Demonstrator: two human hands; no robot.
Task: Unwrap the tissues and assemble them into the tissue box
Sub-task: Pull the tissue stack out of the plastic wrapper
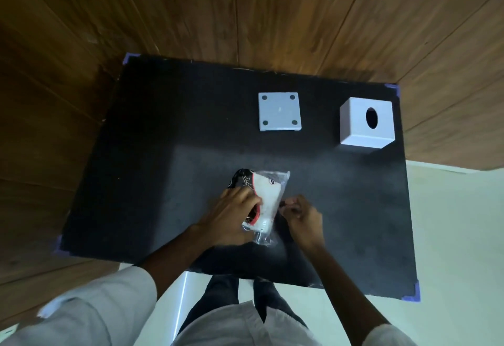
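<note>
At lower centre, left hand clamps the clear plastic tissue pack; right hand pinches its edge. A hard tear risks ripping tissues.

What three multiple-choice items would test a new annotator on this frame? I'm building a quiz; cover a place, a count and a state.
1. Where is the white tissue box?
A. far right of the mat
B. near left corner
C. on the floor

2. How many dark pads show on the square base plate?
A. two
B. four
C. six

3. The tissue pack is:
A. inside the box
B. still in its plastic wrapper
C. fully unwrapped

Answers: 1 A, it stands by the mat's far right corner. 2 B, one pad per corner. 3 B, clear plastic covers it between the left hand and right hand.
</note>
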